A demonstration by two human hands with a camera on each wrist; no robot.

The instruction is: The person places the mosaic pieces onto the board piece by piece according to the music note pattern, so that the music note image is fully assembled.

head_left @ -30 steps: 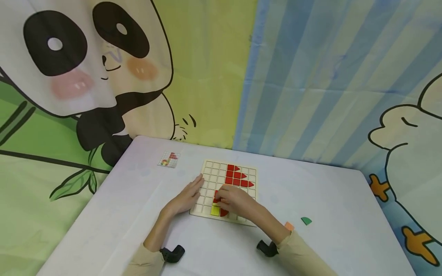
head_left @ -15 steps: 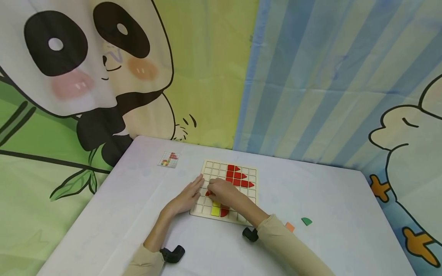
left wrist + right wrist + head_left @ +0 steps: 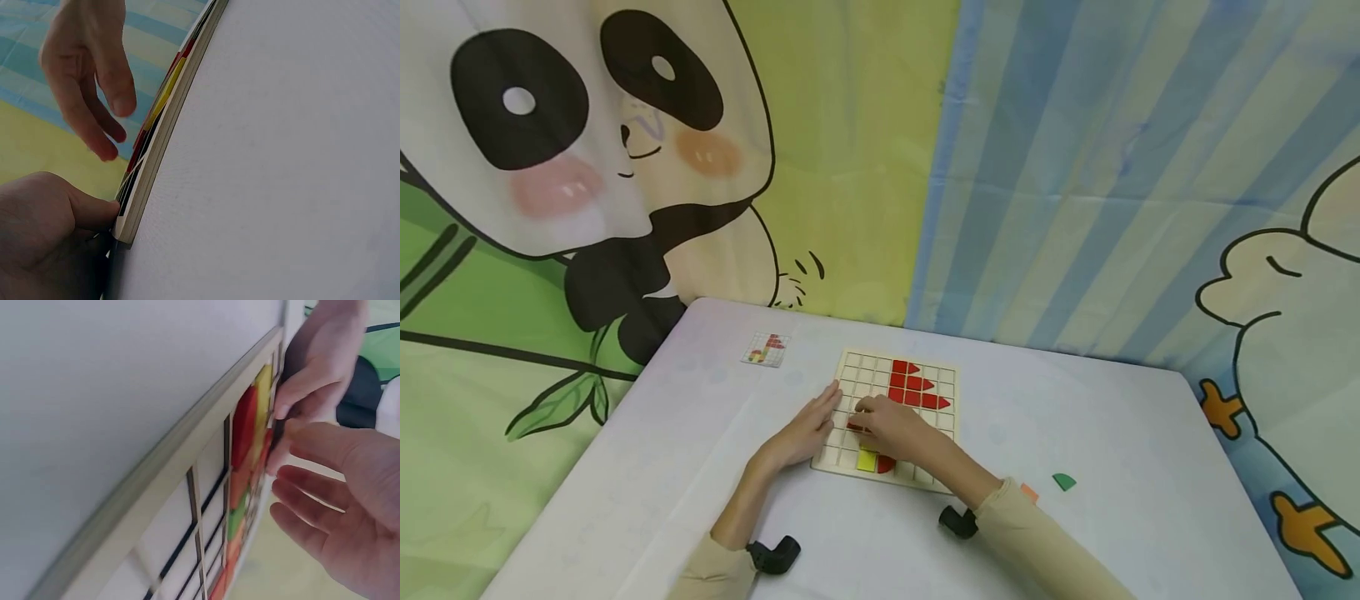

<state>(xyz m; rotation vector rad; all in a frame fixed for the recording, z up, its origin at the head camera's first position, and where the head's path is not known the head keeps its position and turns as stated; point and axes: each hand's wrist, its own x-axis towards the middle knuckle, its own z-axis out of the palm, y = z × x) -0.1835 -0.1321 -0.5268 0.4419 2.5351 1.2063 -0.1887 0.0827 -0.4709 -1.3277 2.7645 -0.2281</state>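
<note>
A pale wooden grid board [image 3: 830, 456] lies on the table, with rows of red pieces [image 3: 912, 397] at its upper right. My left hand [image 3: 808, 429] rests along the board's left edge, its thumb touching the frame in the left wrist view. Over the lower left cells is my right hand [image 3: 901, 429], its fingers loosely bent and apart, with nothing between them in the left wrist view. A red piece [image 3: 853, 426] lies just by its fingertips, partly covered. Below are a yellow square [image 3: 867, 461] and a rounded red piece [image 3: 886, 464]. Green [image 3: 236, 519] and orange pieces [image 3: 238, 489] show in the right wrist view.
A small printed pattern card [image 3: 766, 350] lies at the upper left of the table. Right of the board are an orange piece [image 3: 1029, 493] and a green quarter-round piece [image 3: 1064, 482]. A printed curtain [image 3: 1037, 208] hangs behind the table.
My right hand moved left across the board with a red piece, then let it go there and drew back slightly right, fingers spreading. My left hand has stayed in place.
</note>
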